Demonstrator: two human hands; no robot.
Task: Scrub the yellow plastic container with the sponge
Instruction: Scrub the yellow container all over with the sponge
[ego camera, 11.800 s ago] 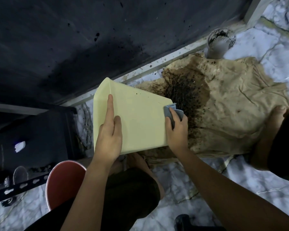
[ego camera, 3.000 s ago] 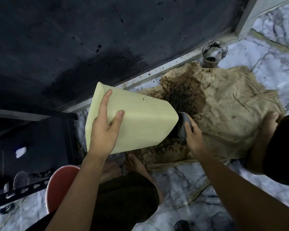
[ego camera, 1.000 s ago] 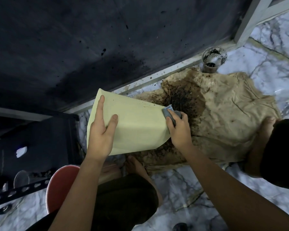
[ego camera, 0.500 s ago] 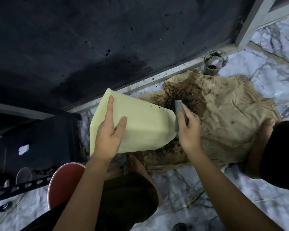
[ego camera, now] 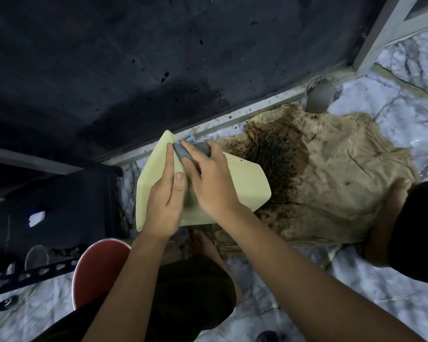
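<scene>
Premises are presenting as a domestic floor-level washing corner. Marble-patterned flooring (ego camera: 393,287) is running up to a grey metal frame rail (ego camera: 257,107) below a dark spattered panel (ego camera: 134,58); a soiled beige cloth (ego camera: 351,183) is lying spread, a red stool (ego camera: 97,270) is standing beside black slotted racking (ego camera: 35,271).

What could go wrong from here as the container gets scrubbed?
1. The left hand seems only to press flat on the yellow container, so a hard stroke might make it slip onto the stained cloth.
2. The right hand works the sponge at the container's far corner; it may slide off the edge.
3. The container's right end sits by the dark grounds, which could dirty it again.
</scene>
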